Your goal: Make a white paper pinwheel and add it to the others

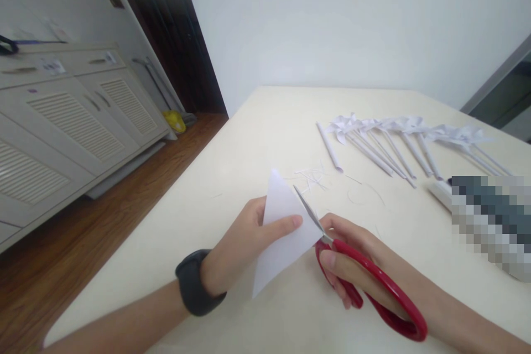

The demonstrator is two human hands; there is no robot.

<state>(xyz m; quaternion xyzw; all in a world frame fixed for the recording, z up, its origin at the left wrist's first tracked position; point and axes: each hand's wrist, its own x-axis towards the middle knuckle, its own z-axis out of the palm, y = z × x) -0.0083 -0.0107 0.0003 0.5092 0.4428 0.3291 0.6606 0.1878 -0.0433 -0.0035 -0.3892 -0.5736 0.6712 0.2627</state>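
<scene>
My left hand (pixel 259 235), with a dark band on its wrist, pinches a folded white sheet of paper (pixel 280 204) shaped like a triangle. Its thumb lies flat across the front; the fingers behind are hidden by the sheet. In my right hand (pixel 352 254) are scissors (pixel 384 279) with red handles, thumb and fingers through the loops. The blades point up and away along the paper's right edge, close to its right corner. Whether they are cutting into it I cannot tell. Thin paper strips (pixel 311 180) lie on the table just beyond the sheet.
Several paper pinwheels (pixel 381 124) on rolled sticks lie in a row at the back right, beside a loose paper roll (pixel 329 146). A blurred-out object (pixel 489 227) sits at the right of the cream table (pixel 282 116). A cabinet (pixel 70 116) stands on the left.
</scene>
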